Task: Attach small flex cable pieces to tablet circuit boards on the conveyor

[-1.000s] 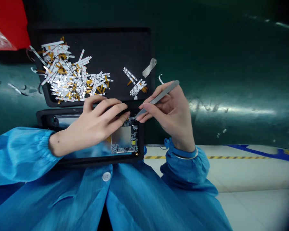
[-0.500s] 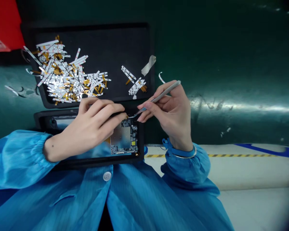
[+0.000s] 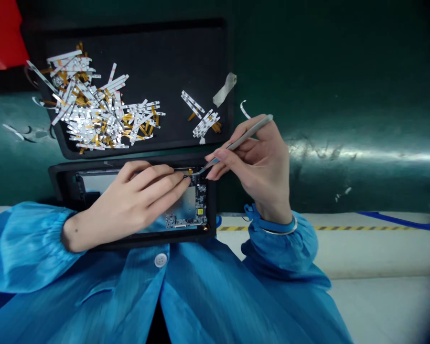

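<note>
Along the top edge of the circuit board (image 3: 200, 205), the grip of the right hand (image 3: 252, 169) clamps steel tweezers (image 3: 241, 141), tips at an amber flex ribbon (image 3: 189, 171); the left hand's (image 3: 139, 203) hold beside them is unclear. A slip could tear the ribbon or scratch the board.

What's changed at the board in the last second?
The left hand has dropped lower, its fingers now lying flatter across the top edge of the circuit board. The right hand keeps the tweezers pinched, tips still at that edge. Nothing visibly taken or let go. The silver-and-amber flex strips in the black tray look unchanged.
</note>
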`<control>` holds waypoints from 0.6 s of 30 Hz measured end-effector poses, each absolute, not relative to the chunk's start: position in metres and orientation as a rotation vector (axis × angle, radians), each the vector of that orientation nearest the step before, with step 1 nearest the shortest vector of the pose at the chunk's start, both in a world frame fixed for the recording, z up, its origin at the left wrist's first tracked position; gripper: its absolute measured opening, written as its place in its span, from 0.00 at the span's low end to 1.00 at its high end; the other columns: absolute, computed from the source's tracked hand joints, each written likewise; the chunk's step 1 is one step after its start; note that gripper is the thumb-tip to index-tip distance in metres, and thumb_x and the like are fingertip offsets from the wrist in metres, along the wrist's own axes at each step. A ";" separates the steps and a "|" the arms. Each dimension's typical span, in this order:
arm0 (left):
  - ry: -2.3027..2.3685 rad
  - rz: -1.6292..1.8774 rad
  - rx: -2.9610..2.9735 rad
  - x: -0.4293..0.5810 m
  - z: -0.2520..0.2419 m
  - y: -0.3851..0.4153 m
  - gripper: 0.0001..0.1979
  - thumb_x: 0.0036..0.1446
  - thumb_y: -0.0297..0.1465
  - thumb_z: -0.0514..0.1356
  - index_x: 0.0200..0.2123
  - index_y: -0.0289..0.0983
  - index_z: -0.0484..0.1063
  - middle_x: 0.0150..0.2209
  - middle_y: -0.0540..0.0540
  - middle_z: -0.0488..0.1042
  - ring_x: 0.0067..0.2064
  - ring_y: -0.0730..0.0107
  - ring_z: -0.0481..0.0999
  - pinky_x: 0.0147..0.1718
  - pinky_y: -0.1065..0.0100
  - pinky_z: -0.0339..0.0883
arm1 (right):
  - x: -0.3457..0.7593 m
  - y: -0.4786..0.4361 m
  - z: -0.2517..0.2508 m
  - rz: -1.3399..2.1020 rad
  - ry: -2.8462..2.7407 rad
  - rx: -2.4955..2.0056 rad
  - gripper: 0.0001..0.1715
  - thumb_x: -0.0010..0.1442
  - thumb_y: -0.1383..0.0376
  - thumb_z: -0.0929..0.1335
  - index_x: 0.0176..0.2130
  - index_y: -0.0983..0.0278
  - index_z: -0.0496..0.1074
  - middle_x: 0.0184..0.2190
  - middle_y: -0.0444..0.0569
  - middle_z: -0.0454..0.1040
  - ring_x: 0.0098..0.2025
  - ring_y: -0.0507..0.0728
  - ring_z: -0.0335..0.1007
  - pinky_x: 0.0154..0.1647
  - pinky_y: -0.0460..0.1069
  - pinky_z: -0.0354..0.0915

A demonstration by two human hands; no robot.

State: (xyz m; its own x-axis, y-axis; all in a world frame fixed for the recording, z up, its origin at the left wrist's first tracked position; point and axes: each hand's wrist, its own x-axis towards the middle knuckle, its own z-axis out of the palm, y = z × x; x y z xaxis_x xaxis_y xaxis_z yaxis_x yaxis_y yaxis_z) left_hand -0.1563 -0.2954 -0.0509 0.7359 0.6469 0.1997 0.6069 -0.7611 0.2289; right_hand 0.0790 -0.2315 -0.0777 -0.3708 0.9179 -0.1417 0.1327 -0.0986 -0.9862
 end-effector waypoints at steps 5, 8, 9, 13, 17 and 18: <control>1.040 0.376 2.791 -0.157 -0.052 -0.299 0.16 0.71 0.25 0.54 0.59 0.26 0.68 0.54 0.41 0.76 0.55 0.55 0.74 0.49 0.55 0.63 | 0.078 -0.231 -0.077 1.524 -1.502 -1.207 0.20 0.62 0.51 0.74 0.43 0.55 0.62 0.32 0.40 0.78 0.26 0.55 0.77 0.24 0.52 0.77; 1.041 0.364 2.801 -0.158 -0.052 -0.299 0.17 0.70 0.24 0.55 0.59 0.26 0.68 0.54 0.42 0.77 0.55 0.56 0.74 0.48 0.55 0.63 | 0.078 -0.231 -0.077 1.529 -1.497 -1.202 0.20 0.62 0.51 0.74 0.43 0.55 0.62 0.32 0.40 0.78 0.26 0.55 0.77 0.24 0.52 0.77; 1.044 0.365 2.807 -0.158 -0.052 -0.299 0.16 0.70 0.24 0.54 0.59 0.26 0.68 0.54 0.42 0.77 0.55 0.56 0.75 0.48 0.55 0.63 | 0.078 -0.231 -0.077 1.529 -1.496 -1.201 0.20 0.62 0.51 0.74 0.43 0.55 0.62 0.32 0.40 0.78 0.26 0.55 0.77 0.24 0.52 0.77; 1.075 0.351 2.807 -0.156 -0.052 -0.299 0.16 0.71 0.24 0.53 0.59 0.28 0.68 0.53 0.42 0.77 0.55 0.58 0.75 0.49 0.55 0.65 | 0.078 -0.231 -0.077 1.538 -1.481 -1.185 0.20 0.62 0.53 0.74 0.41 0.55 0.61 0.31 0.39 0.78 0.26 0.54 0.77 0.25 0.51 0.77; 1.087 0.344 2.810 -0.155 -0.052 -0.299 0.15 0.71 0.25 0.53 0.59 0.30 0.68 0.54 0.44 0.77 0.55 0.59 0.76 0.49 0.56 0.66 | 0.078 -0.232 -0.076 1.546 -1.470 -1.168 0.18 0.63 0.55 0.74 0.41 0.55 0.61 0.32 0.39 0.78 0.26 0.54 0.77 0.25 0.51 0.77; 1.094 0.344 2.806 -0.155 -0.052 -0.299 0.15 0.71 0.25 0.53 0.59 0.31 0.68 0.54 0.44 0.77 0.55 0.60 0.76 0.49 0.56 0.66 | 0.078 -0.232 -0.075 1.539 -1.476 -1.170 0.18 0.63 0.55 0.74 0.41 0.55 0.62 0.32 0.39 0.78 0.27 0.55 0.77 0.26 0.52 0.77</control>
State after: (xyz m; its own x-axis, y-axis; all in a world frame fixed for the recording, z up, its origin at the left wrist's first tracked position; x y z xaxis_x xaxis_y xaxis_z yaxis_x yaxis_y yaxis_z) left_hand -0.1553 -0.2992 -0.0523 0.7145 0.6787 0.1701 0.6538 -0.7342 0.1831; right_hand 0.0775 -0.2320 -0.0754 -0.3519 0.9255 -0.1403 0.1016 -0.1112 -0.9886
